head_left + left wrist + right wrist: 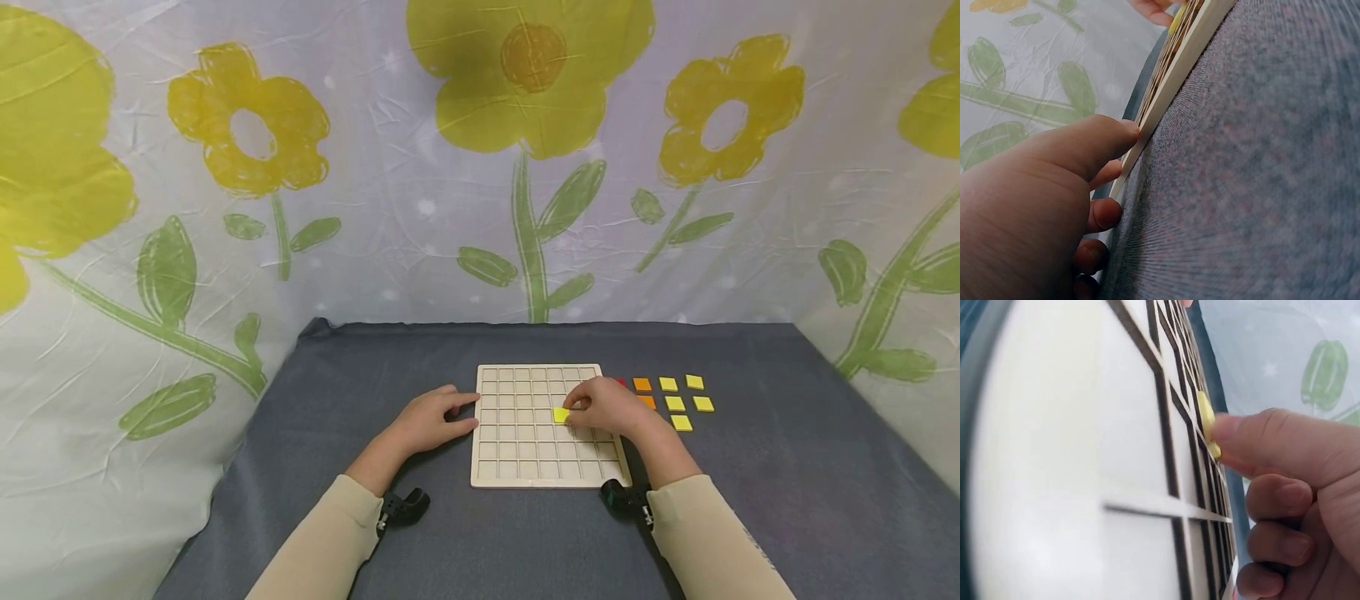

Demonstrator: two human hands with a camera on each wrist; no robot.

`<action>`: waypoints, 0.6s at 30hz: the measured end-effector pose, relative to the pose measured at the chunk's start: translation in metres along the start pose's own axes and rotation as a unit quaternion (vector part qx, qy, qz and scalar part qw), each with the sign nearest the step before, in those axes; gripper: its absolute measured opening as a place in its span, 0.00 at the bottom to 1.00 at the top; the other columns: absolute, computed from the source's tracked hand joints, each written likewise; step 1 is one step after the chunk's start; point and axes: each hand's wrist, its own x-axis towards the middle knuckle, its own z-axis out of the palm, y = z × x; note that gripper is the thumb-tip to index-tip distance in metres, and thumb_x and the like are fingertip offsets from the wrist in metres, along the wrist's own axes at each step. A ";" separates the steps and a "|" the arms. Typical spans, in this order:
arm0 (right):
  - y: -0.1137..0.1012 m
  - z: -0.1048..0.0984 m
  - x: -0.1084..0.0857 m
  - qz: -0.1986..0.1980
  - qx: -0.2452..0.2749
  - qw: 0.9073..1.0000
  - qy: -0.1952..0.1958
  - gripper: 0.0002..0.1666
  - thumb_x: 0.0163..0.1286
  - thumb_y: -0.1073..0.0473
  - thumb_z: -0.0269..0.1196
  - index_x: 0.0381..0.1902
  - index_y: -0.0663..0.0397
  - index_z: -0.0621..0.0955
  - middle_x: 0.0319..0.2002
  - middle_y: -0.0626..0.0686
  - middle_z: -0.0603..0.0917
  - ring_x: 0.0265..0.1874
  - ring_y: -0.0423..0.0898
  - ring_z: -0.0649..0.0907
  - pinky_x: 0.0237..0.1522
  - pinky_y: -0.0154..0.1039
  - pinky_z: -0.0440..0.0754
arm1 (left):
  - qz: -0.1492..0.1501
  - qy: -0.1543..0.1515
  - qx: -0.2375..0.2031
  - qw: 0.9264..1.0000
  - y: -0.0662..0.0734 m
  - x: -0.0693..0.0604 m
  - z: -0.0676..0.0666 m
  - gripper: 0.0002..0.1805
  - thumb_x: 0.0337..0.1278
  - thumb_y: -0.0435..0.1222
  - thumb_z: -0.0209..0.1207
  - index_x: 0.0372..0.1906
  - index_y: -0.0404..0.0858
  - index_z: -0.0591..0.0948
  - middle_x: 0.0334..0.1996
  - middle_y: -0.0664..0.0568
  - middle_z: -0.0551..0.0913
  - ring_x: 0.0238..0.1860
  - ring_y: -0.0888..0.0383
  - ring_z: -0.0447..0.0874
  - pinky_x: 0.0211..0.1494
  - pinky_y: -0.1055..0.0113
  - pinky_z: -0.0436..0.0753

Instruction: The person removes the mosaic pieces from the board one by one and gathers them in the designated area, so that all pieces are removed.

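A square pale wooden board (513, 481) with a grid of shallow square cells lies flat on the cloth. My right hand (609, 406) is over the board's right half and pinches a yellow square tile (559, 415) between thumb and fingers. The right wrist view shows this tile (1205, 415) tilted against the grid, its far side covered by the thumb; the other fingers are curled in. On the board's left edge my left hand (426, 422) rests its thumb and index fingertips. In the left wrist view, the thumb of that hand (1041, 181) touches the board's side wall.
Right of the board lie several yellow tiles (681, 422), orange tiles (642, 384) and a red tile (621, 382) partly hidden by my right hand. Dark grey cloth (375, 358) covers the table. A flower-printed curtain (375, 208) hangs behind and at the sides.
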 end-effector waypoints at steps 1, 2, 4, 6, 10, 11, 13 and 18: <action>0.000 0.000 0.000 0.000 0.000 1.000 -0.003 0.11 0.64 0.58 0.75 0.44 0.49 0.90 0.41 0.47 0.87 0.40 0.45 0.83 0.44 0.46 0.82 | -0.001 0.000 0.000 1.000 0.000 0.000 0.000 0.28 0.69 0.52 0.64 0.70 0.50 0.79 0.30 0.60 0.69 0.26 0.62 0.62 0.33 0.65 0.64; -0.001 0.000 0.000 0.000 0.001 1.000 -0.005 0.12 0.63 0.59 0.76 0.45 0.50 0.90 0.41 0.47 0.86 0.39 0.44 0.82 0.43 0.46 0.81 | 0.000 0.000 0.000 1.000 0.000 0.000 0.000 0.28 0.69 0.51 0.64 0.70 0.50 0.79 0.30 0.59 0.69 0.26 0.62 0.62 0.33 0.65 0.64; -0.003 0.000 0.000 -0.003 0.005 1.000 -0.008 0.13 0.62 0.59 0.76 0.45 0.50 0.89 0.39 0.47 0.85 0.36 0.44 0.81 0.41 0.45 0.81 | 0.000 0.000 0.000 1.000 0.000 0.000 0.000 0.28 0.69 0.51 0.64 0.70 0.50 0.79 0.30 0.59 0.69 0.26 0.62 0.62 0.32 0.65 0.65; -0.004 0.001 0.000 -0.005 0.006 1.000 -0.009 0.13 0.62 0.60 0.76 0.45 0.51 0.89 0.38 0.47 0.84 0.34 0.44 0.80 0.40 0.45 0.80 | 0.000 0.001 -0.001 1.000 0.000 0.000 0.000 0.28 0.69 0.51 0.64 0.70 0.50 0.79 0.30 0.59 0.69 0.26 0.62 0.63 0.32 0.65 0.65; -0.007 0.000 -0.001 0.004 -0.006 1.000 -0.006 0.14 0.62 0.60 0.76 0.46 0.51 0.88 0.39 0.48 0.84 0.36 0.45 0.80 0.41 0.45 0.80 | 0.001 0.002 -0.002 1.000 0.000 0.000 0.001 0.28 0.69 0.51 0.64 0.70 0.50 0.79 0.30 0.59 0.69 0.26 0.62 0.63 0.32 0.65 0.65; -0.007 -0.001 -0.002 0.008 -0.010 1.000 -0.003 0.14 0.62 0.59 0.76 0.46 0.51 0.89 0.40 0.48 0.85 0.37 0.45 0.81 0.41 0.46 0.80 | 0.000 0.001 -0.001 1.000 0.000 0.000 0.001 0.28 0.69 0.52 0.64 0.70 0.50 0.79 0.30 0.59 0.69 0.26 0.62 0.63 0.32 0.65 0.65; -0.009 -0.002 -0.003 0.014 -0.022 1.000 0.002 0.13 0.61 0.58 0.77 0.44 0.50 0.89 0.41 0.48 0.86 0.39 0.45 0.82 0.42 0.46 0.81 | -0.001 -0.001 0.000 1.000 0.000 0.000 0.001 0.28 0.69 0.52 0.64 0.70 0.51 0.79 0.30 0.59 0.69 0.26 0.62 0.62 0.33 0.65 0.65; -0.013 -0.003 -0.004 0.014 -0.040 0.999 0.004 0.10 0.60 0.58 0.77 0.41 0.50 0.91 0.37 0.47 0.86 0.35 0.44 0.82 0.40 0.45 0.81 | -0.003 -0.003 -0.003 1.000 0.000 0.000 0.000 0.28 0.69 0.52 0.64 0.70 0.51 0.79 0.30 0.58 0.70 0.25 0.62 0.62 0.32 0.65 0.64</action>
